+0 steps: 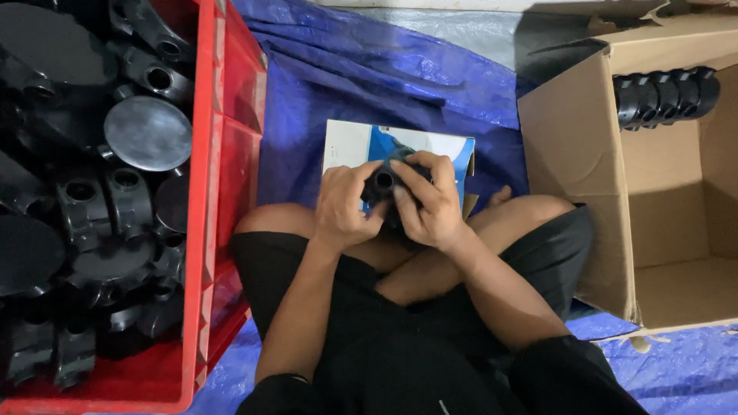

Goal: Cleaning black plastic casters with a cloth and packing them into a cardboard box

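I sit cross-legged on a blue tarp. My left hand and my right hand both grip one black plastic part with a round socket opening, held above my knees. Just beyond my hands lies a small white and blue carton, mostly hidden behind them. Most of the black part is covered by my fingers.
A red plastic crate at the left is full of several black plastic parts with round discs and sockets. At the right an open cardboard box holds a row of black ribbed pieces at its far side.
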